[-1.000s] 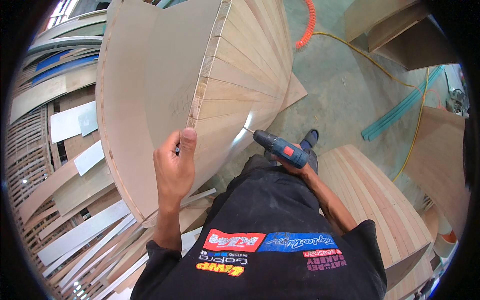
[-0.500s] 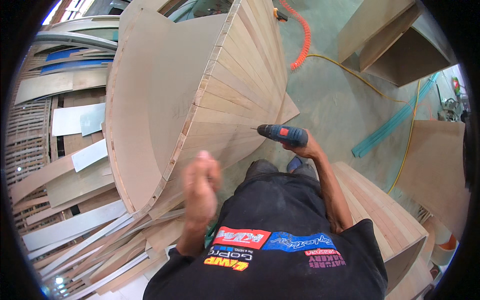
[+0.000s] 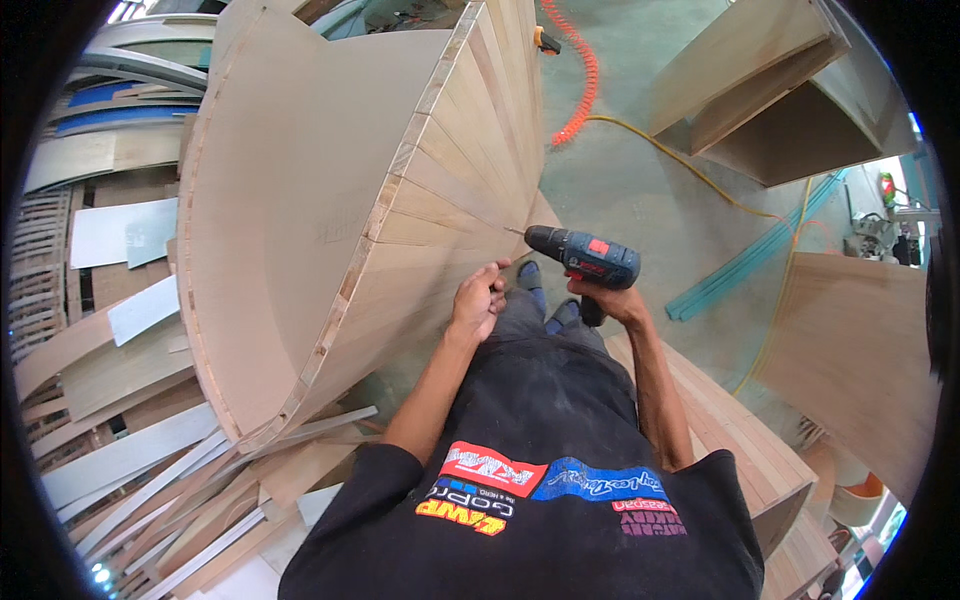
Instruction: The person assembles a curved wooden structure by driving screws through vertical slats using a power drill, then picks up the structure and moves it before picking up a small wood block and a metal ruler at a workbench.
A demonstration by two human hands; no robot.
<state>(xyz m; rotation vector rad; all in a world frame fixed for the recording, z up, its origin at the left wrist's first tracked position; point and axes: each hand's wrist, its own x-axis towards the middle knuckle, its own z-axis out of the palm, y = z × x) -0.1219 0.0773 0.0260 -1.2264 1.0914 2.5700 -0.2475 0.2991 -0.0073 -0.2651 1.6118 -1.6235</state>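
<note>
A blue and black cordless drill [image 3: 585,255] is gripped by its handle in my right hand [image 3: 612,300]. Its thin bit points left at the slatted wooden side of a large curved wooden piece [image 3: 440,205]; whether the tip touches the wood I cannot tell. My left hand [image 3: 480,305] is held in front of my waist, close to the lower slats. Its fingers are curled and pinched together, and whatever they hold, if anything, is too small to make out. The curved piece has pale strips fanning across its outer side and a smooth hollow inner face.
Stacked boards and offcuts [image 3: 150,450] lie at the left. A coiled orange air hose [image 3: 590,85] joins a yellow hose [image 3: 690,170] on the floor. Open wooden boxes [image 3: 770,110] stand far right, near teal strips [image 3: 750,250]. Another slatted piece [image 3: 720,420] is beside my right arm.
My left hand has moved right and forward, from beside the slatted edge to near the drill, its fingers now pinched. The drill has shifted slightly right in the picture as the view moved.
</note>
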